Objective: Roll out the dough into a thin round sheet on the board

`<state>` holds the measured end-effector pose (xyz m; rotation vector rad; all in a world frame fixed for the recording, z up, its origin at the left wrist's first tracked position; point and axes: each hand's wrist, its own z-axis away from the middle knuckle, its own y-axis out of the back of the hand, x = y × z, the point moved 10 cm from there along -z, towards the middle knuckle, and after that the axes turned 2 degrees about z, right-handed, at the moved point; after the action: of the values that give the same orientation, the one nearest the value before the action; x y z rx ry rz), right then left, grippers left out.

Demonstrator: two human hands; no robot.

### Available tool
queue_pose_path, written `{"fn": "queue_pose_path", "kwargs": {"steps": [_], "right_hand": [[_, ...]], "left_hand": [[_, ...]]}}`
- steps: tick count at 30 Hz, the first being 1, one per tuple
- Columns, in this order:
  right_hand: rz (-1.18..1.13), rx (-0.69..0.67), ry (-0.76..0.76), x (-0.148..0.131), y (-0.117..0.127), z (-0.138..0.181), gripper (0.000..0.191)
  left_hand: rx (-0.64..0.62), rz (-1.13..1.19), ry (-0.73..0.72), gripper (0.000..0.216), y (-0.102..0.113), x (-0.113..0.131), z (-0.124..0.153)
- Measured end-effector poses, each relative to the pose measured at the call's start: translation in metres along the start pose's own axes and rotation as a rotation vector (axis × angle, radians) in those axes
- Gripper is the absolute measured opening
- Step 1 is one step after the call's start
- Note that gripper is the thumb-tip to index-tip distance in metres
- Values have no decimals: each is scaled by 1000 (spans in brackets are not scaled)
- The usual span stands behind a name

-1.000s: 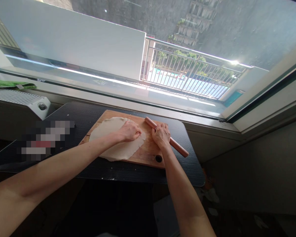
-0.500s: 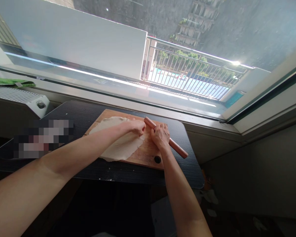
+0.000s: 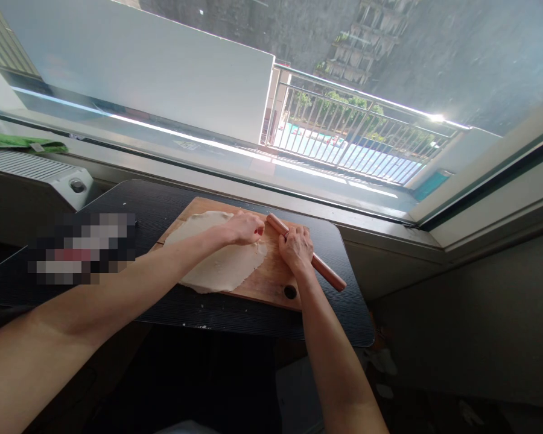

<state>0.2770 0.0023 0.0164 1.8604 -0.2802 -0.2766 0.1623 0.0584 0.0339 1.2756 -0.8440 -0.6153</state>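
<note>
A thin, wide sheet of pale dough (image 3: 221, 262) with an uneven edge lies on a wooden cutting board (image 3: 271, 283). My left hand (image 3: 245, 228) is over the far right edge of the sheet, fingers pinched together; a small bit of dough appears to stretch down from the fingertips. My left forearm crosses above the sheet and hides part of it. On the board's right side, my right hand (image 3: 296, 246) is wrapped round a brown wooden rolling pin (image 3: 328, 273). The pin lies at a slant, its near end reaching past the board's edge.
The board rests on a black table (image 3: 163, 313) with flour specks near its front edge. A blurred-out item (image 3: 85, 247) is on the table's left. Behind stands a large window, with a white radiator (image 3: 67, 175) and a green cloth (image 3: 18, 143) at left.
My left hand has shifted slightly left and up along the dough's edge, and its fingers have turned. My right hand and the rolling pin stay nearly in place.
</note>
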Motion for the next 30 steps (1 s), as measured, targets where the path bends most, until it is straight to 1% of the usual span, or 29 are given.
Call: {"fn": "queue_pose_path", "kwargs": {"steps": [3, 5, 7, 10, 13, 15, 18, 21, 24, 27, 30], "right_hand": [[9, -27, -13, 0, 0, 0, 29], [18, -29, -13, 0, 0, 0, 29], [32, -28, 1, -2, 0, -1, 30], [43, -37, 12, -2, 0, 0, 29], [33, -38, 19, -2, 1, 1, 28], [22, -42, 19, -2, 1, 1, 28], [14, -53, 9, -3, 0, 1, 30], [-5, -67, 7, -3, 3, 0, 29], [-98, -142, 27, 1, 7, 5, 27], [-209, -217, 68, 11, 17, 18, 25], [-283, -280, 163, 16, 28, 37, 20]], "left_hand": [[126, 11, -111, 20, -2, 8, 23], [164, 8, -165, 23, -12, 12, 36], [187, -7, -174, 24, -21, 13, 45], [234, -40, -153, 26, -27, 10, 53], [236, -52, -141, 36, -33, 9, 53], [223, -49, -167, 41, -37, 13, 50], [181, -50, -206, 42, -46, 19, 46], [178, -35, -184, 44, -49, 15, 48], [204, 9, -110, 49, -47, 2, 60], [206, 36, -47, 52, -46, -10, 72], [195, 38, -59, 50, -48, -9, 74]]}}
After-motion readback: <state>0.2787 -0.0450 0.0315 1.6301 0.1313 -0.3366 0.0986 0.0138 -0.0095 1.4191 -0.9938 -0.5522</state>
